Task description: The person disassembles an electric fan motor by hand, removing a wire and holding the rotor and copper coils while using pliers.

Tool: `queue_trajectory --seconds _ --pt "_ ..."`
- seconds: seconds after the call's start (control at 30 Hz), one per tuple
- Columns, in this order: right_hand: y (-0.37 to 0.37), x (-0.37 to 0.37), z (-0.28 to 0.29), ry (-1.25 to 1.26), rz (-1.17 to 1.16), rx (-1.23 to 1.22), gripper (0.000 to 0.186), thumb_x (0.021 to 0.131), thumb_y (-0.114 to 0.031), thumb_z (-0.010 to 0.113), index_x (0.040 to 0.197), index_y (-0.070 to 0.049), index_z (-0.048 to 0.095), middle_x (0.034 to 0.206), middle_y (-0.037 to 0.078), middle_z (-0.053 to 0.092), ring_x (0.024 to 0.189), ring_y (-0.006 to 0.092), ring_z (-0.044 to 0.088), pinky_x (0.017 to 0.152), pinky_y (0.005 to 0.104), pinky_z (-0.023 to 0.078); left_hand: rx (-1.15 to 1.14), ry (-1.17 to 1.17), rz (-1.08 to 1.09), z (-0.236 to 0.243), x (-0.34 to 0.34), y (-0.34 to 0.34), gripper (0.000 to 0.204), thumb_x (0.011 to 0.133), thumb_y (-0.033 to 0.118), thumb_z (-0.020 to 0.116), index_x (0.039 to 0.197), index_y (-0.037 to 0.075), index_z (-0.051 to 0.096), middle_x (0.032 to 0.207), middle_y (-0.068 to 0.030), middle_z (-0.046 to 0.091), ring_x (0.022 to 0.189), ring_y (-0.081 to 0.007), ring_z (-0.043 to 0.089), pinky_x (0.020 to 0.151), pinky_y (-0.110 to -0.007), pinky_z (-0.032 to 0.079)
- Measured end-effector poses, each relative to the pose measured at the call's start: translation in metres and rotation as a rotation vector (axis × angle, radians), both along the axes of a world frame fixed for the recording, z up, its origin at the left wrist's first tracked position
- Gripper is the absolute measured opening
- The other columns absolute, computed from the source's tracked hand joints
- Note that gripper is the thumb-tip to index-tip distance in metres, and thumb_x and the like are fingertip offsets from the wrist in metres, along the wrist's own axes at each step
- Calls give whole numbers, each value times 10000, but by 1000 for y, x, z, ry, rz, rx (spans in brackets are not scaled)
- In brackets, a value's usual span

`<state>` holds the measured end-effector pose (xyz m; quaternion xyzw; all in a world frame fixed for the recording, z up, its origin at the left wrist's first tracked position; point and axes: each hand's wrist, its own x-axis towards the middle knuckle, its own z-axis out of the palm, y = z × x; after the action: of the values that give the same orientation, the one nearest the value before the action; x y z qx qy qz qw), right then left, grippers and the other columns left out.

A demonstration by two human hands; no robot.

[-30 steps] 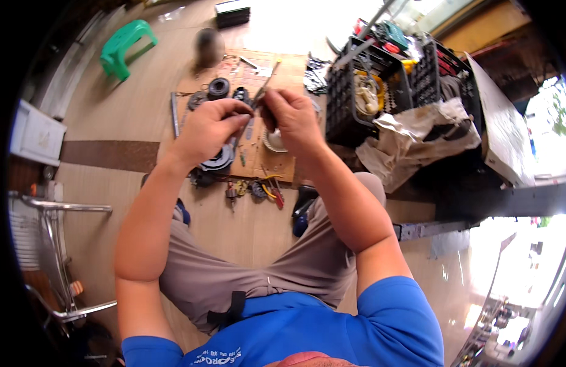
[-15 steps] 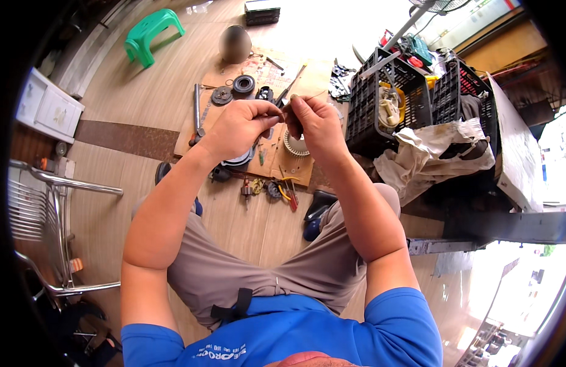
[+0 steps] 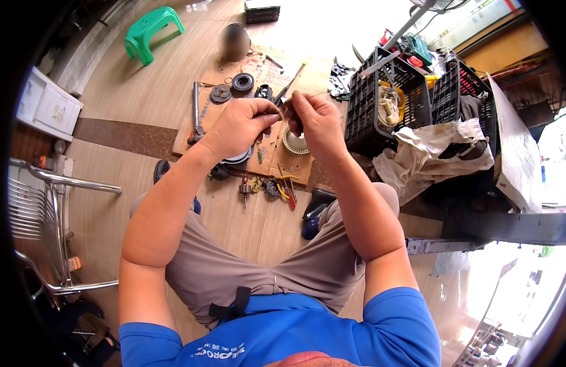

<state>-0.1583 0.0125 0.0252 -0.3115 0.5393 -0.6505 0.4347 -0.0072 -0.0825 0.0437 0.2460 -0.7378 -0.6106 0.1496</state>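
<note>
Two hands, left hand and right hand, fingers pinching one small part; two black crates right.

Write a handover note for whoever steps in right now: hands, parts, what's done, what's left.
Left hand and right hand are raised together over the cardboard sheet, pinching a small part between the fingertips; it is too small to identify.
On the cardboard: a white ribbed wheel under the right hand, a black round part, a grey disc.
Screwdrivers and pliers lie on the floor near the knees.
Done: parts are laid out apart.
Left: the small part is not yet set down or fitted.
</note>
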Motion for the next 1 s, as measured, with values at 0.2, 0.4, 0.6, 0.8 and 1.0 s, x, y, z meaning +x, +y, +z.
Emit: queue_trajectory --seconds 0.2,0.4,0.6,0.8,1.0 --pt "0 5 -3 176 9 -67 217 948 -187 615 828 -9 643 653 -13 589 538 39 492 470 192 381 -12 -16 41 -3 -1 1 156 927 84 570 949 -41 661 706 -33 623 618 -72 542 574 -229 451" --pt "-1 0 -6 346 -135 -75 219 949 -179 613 865 17 662 658 -29 588 557 24 463 485 201 368 83 -36 90 0 -3 3 160 933 93 566 909 -42 649 683 -34 612 590 -75 538 548 -241 447" --pt "-1 -6 -4 318 -127 -35 222 951 -178 609 867 19 666 647 -30 587 555 28 481 483 203 376 17 -73 71 -4 -1 0 130 934 115 592 935 2 656 692 7 601 596 -45 537 526 -200 436" --pt "-1 -8 0 177 -40 -24 211 947 -181 613 895 17 663 680 -11 606 578 35 517 495 205 399 -45 -57 20 -6 0 -1 128 937 111 587 938 2 654 703 15 600 613 -40 533 556 -196 432" --pt "2 -1 -4 368 15 -79 167 935 -143 614 924 16 661 694 -3 615 586 48 521 516 210 424 150 -9 29 -3 1 -1 150 948 111 566 937 -15 646 712 -8 611 593 -65 542 540 -212 444"
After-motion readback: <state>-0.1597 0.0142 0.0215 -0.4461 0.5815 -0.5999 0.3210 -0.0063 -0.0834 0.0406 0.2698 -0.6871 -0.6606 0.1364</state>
